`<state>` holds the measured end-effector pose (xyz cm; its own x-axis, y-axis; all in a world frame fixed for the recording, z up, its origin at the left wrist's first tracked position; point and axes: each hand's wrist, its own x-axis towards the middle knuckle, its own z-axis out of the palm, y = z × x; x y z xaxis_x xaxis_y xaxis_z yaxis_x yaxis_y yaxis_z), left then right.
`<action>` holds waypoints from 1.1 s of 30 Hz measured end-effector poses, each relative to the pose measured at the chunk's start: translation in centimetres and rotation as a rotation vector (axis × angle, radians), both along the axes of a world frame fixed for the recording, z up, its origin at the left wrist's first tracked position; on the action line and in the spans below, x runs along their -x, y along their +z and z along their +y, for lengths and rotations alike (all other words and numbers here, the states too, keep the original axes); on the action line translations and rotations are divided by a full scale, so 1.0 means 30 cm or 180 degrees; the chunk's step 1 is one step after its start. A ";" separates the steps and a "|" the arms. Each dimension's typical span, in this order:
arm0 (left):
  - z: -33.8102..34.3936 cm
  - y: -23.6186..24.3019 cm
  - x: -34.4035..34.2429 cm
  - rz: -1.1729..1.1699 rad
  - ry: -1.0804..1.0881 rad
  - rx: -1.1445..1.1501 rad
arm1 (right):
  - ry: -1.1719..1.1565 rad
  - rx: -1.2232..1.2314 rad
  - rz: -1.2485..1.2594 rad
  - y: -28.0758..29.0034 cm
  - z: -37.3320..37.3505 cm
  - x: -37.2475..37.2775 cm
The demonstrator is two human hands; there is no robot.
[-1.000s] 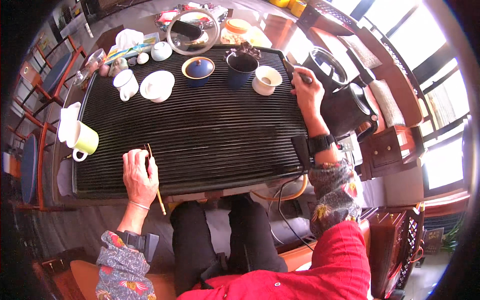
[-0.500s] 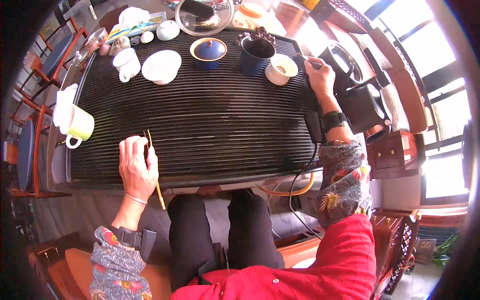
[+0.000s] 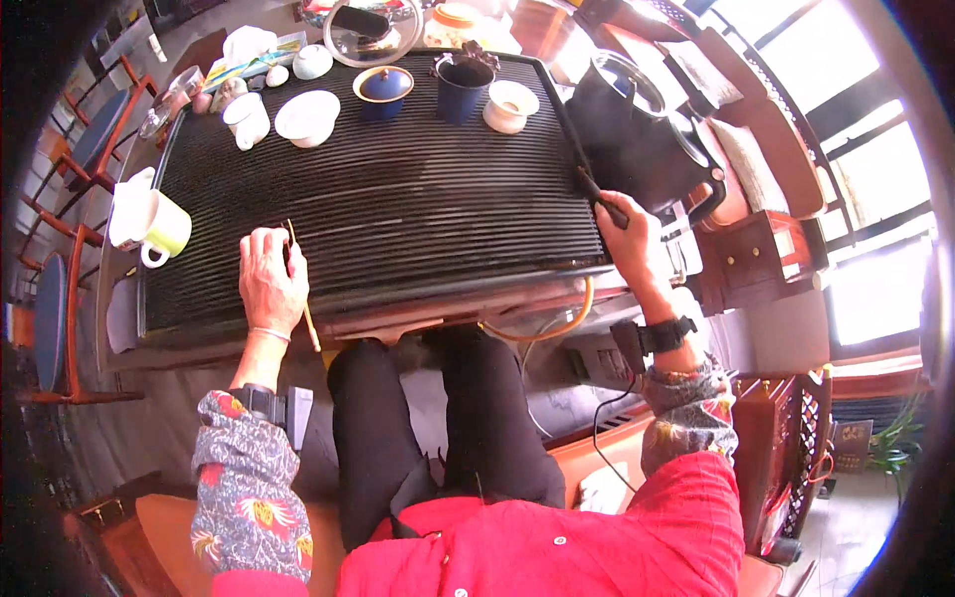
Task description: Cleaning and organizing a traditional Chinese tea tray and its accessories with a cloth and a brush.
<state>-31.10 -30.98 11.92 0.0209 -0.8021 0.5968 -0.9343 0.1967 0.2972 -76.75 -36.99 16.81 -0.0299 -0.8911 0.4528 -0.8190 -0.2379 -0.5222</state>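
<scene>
On the ribbed black tea tray (image 3: pixel 378 219), my left hand (image 3: pixel 271 277) grips a slender bamboo tool (image 3: pixel 309 324) near the front left edge. At the tray's right edge, my right hand (image 3: pixel 631 249) is closed on a dark-handled tool (image 3: pixel 607 199). Along the back stand a white mug (image 3: pixel 247 117), a white wide bowl (image 3: pixel 305 117), a blue lidded bowl (image 3: pixel 383 92), a blue cup (image 3: pixel 458 95) with a dark ornament behind it, and a small white strainer cup (image 3: pixel 510 104). A pale green mug (image 3: pixel 169 231) is at the left edge.
A black kettle (image 3: pixel 662 149) stands right of the tray, beside a wooden bench with cushions (image 3: pixel 741 169). Wooden chairs (image 3: pixel 99 144) line the left. A glass lid (image 3: pixel 373 30) and several small ornaments sit at the back. An orange hose (image 3: pixel 577 318) hangs below the front right.
My right hand has drawn back toward me with the tool, away from the small white cup. My left hand keeps its tool. The whole view has shifted somewhat.
</scene>
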 end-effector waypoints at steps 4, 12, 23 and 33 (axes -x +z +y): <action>-0.003 -0.003 -0.008 -0.0055 0.0055 -0.0006 | 0.0193 -0.0416 -0.0885 -0.024 0.123 0.069; -0.004 -0.019 -0.011 0.0025 0.0088 -0.0028 | -0.0049 -0.0652 -0.1606 0.236 0.117 -0.093; -0.006 -0.014 -0.006 -0.0020 0.0082 0.0010 | 0.0649 -0.1659 -0.2765 0.071 -0.115 -0.280; -0.009 -0.018 -0.003 -0.0031 0.0080 0.0075 | -0.0499 -0.0576 -0.2198 0.105 -0.088 0.073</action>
